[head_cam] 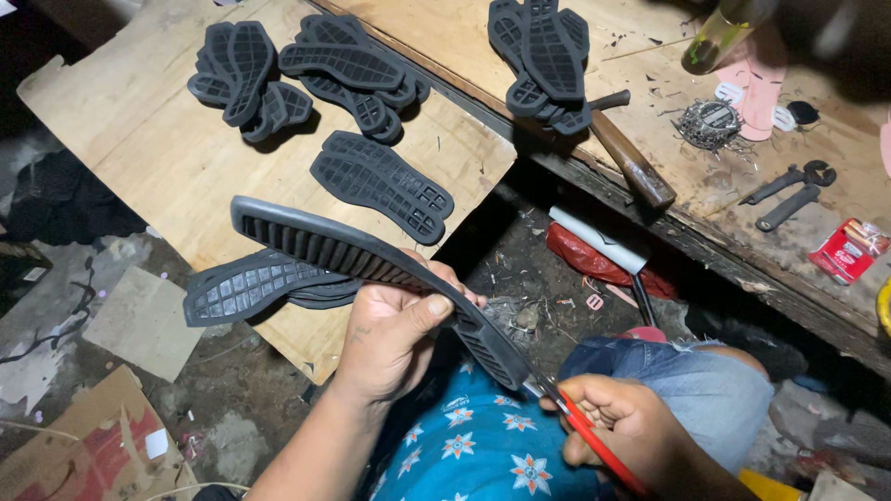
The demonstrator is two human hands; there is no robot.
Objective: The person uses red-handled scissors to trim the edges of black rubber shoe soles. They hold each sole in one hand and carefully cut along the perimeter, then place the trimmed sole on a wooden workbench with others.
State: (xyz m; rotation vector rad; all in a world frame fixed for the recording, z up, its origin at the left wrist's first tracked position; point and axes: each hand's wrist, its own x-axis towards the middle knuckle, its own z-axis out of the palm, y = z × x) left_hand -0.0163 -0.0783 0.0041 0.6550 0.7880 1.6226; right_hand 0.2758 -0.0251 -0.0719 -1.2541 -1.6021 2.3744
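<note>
At frame centre, above lap: left hand [394, 334] clamps black rubber sole [371, 264] at mid-length, thumb on top edge. Sole long axis runs upper-left to lower-right, tread ribs facing camera. Lower-right end meets red-handled scissors [580, 431], gripped closed in right hand [622, 427]. Blade tip touches sole edge. Right hand nearer cutting end; further soles lie on plywood board [139, 139].

- Both hands, left hand [390, 339] and right hand [617, 422], are bare, with no gloves, rings or watch.
- Forearms are bare; no sleeves show.
- A bright blue garment [473, 445] with white star-shaped flowers, orange-centred, covers the lap at 6 o'clock.
- Faded blue denim [691, 385] lies at 4 o'clock.
</note>
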